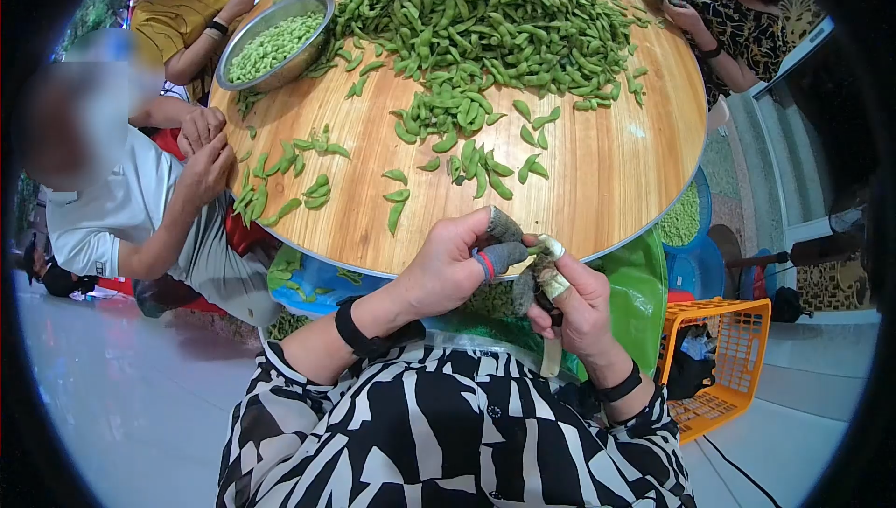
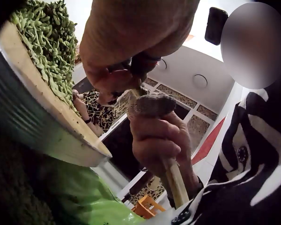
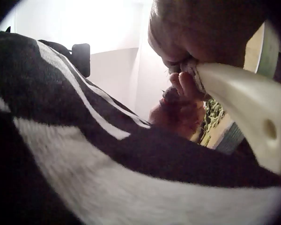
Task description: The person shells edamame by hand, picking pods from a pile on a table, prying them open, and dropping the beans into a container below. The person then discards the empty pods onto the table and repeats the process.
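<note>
My left hand [image 1: 446, 261], with grey covers on thumb and index finger, meets my right hand [image 1: 581, 306] just over the table's near edge. Between the fingertips a small green bit of a soybean pod [image 1: 535, 249] shows, pinched by the left fingers; the rest is hidden. My right hand, with a grey cover on a finger and a pale wrap on the thumb, grips a tool by its cream handle [image 1: 552, 356]. This handle [image 3: 253, 103] has a hole near its end in the right wrist view. The tool's working end is hidden by fingers.
A big heap of soybean pods [image 1: 495, 18] covers the far side of the round wooden table [image 1: 350, 177]. A metal bowl [image 1: 322, 41] of shelled beans stands at left. Other people sit around. A green bag [image 1: 635, 289] and orange crate [image 1: 754, 359] are at right.
</note>
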`<state>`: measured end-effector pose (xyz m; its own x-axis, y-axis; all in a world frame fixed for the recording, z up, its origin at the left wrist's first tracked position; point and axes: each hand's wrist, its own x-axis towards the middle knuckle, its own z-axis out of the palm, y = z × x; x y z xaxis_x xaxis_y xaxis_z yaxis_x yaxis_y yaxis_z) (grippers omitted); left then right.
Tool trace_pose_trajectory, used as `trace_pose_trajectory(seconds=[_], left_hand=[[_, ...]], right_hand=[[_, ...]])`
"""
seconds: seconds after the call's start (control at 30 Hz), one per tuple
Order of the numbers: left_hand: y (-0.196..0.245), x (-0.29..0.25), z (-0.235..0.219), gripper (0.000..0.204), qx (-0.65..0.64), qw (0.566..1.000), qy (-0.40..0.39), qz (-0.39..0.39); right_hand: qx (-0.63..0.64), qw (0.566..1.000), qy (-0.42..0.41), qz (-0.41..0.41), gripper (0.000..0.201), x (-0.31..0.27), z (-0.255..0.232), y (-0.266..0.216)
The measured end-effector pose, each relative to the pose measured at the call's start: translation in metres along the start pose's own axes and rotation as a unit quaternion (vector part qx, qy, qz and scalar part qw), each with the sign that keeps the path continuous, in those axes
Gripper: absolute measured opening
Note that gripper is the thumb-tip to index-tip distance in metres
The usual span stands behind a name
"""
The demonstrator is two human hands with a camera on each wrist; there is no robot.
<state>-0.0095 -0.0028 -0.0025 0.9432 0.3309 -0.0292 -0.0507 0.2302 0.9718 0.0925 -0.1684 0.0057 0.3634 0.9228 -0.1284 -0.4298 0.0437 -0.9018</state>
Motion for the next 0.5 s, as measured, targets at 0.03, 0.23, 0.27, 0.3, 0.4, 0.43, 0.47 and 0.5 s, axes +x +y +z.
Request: trace_pose_trajectory(seconds=[0.03,0.23,0.27,0.3,0.4,0.43,0.47,0.5], left_hand=[[-0.001,0.001,0.000,0.018,0.007,1.000,0.001,0.020],[0.004,0.003,-0.015,0.019,-0.362,0.900,-0.139,-0.200],[0.005,0.003,-0.014,0.019,-0.362,0.900,-0.139,-0.200],[0.006,0.003,-0.013,0.020,-0.261,0.939,-0.102,-0.199],[0.000,0.005,-0.010,0.020,-0.022,0.997,-0.062,-0.032],[-0.001,0.004,-0.009,0.021,0.113,0.983,-0.058,0.130],[0.002,0.003,-0.010,0.021,0.112,0.984,-0.056,0.129],[0.012,0.004,-0.011,0.017,0.281,0.930,-0.065,0.229]], right_hand=[[0.006,1.000,0.003,0.002,0.040,0.001,-0.001,-0.001],[0.112,0.992,-0.020,0.054,0.040,0.002,-0.004,-0.007],[0.152,0.984,-0.035,0.084,0.041,0.002,-0.005,-0.008],[0.152,0.984,-0.035,0.084,0.041,0.003,-0.007,-0.006],[0.189,0.976,-0.015,0.110,0.041,0.005,-0.011,0.000],[0.197,0.974,-0.013,0.114,0.040,0.004,-0.010,0.000],[0.204,0.972,-0.011,0.117,0.040,0.003,-0.010,0.000],[0.203,0.972,-0.011,0.117,0.040,0.003,-0.010,0.001]])
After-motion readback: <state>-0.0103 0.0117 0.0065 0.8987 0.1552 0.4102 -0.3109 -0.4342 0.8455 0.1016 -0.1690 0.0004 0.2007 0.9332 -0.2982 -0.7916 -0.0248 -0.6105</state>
